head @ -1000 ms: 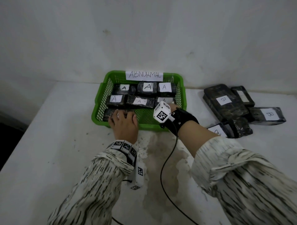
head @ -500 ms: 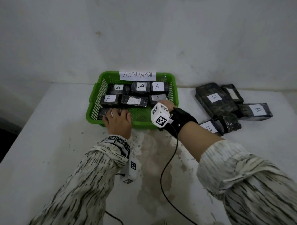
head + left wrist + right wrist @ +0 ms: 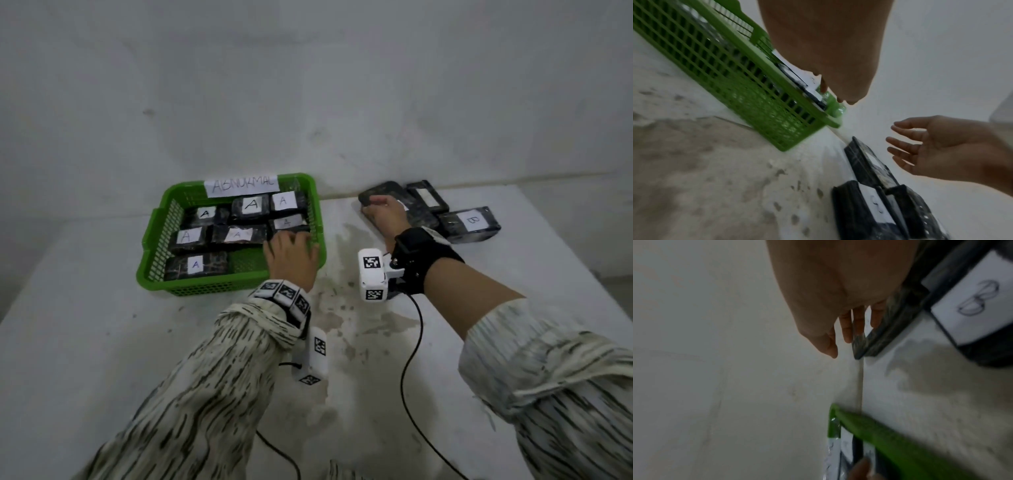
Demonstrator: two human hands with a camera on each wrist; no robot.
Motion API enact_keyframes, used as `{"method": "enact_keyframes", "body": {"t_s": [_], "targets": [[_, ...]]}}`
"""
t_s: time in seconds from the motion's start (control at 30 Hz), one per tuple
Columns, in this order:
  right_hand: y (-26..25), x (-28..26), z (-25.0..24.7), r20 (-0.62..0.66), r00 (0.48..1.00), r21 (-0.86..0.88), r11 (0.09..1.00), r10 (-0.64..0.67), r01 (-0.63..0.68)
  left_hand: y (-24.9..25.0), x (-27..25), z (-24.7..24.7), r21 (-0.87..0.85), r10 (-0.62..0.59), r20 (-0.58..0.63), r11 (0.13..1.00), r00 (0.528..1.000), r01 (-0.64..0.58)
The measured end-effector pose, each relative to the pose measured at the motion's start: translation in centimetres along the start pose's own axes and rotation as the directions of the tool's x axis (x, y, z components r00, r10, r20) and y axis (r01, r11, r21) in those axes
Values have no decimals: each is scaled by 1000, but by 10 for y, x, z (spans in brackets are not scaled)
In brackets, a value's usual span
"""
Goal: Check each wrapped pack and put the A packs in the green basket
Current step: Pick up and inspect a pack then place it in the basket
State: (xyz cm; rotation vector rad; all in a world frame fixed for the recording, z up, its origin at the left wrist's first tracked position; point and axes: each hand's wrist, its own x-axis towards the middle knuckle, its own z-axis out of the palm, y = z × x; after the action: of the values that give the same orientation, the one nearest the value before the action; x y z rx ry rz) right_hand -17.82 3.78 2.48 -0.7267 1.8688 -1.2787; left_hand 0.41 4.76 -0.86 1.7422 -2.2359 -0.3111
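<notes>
The basket (image 3: 156, 246) is bright green with a lattice wall and carries a white paper label (image 3: 241, 185) lettered in grey. The wrapped packs (image 3: 205, 245) inside are black, each with a white slip; the pack at 7 o'clock (image 3: 195, 265) bears a blue A. The sleeves (image 3: 205, 373) are cream with dark streaks. The worktop (image 3: 68, 342) is white, stained brown-grey.

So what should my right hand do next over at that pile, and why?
Probably close the right hand on the large dark pack under it and turn it to read its label. The fingers are spread and hold nothing, and the hand covers that label.
</notes>
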Motion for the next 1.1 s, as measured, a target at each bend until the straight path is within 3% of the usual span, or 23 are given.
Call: {"method": "enact_keyframes", "body": {"t_s": [0.07,0.13,0.23,0.33,0.47,0.87,1.0,1.1], "targets": [[7,13,-22,-47,998,-258,966,-28,15,22,4,9,-30,14,6,999,1000,-14],[11,25,-41,-48,998,-486,874,-38,9,38,10,17,-50,16,12,999,1000,-16],[17,48,-61,-60,997,-641,767,-39,-9,50,21,26,-68,-19,-38,998,999,17],[18,72,-76,-52,999,-712,701,-2,-36,54,36,34,-35,-102,-65,994,993,100],[22,102,-89,-24,998,-765,642,61,-58,47,49,41,37,-174,-3,984,985,174],[36,153,-81,-93,982,-800,575,164,-172,45,44,45,78,-188,32,980,982,185],[41,157,-78,-134,982,-782,595,133,-187,45,45,44,88,-193,37,978,980,190],[45,156,-73,-87,982,-793,584,170,-171,46,45,43,89,-196,39,977,980,191]]}}
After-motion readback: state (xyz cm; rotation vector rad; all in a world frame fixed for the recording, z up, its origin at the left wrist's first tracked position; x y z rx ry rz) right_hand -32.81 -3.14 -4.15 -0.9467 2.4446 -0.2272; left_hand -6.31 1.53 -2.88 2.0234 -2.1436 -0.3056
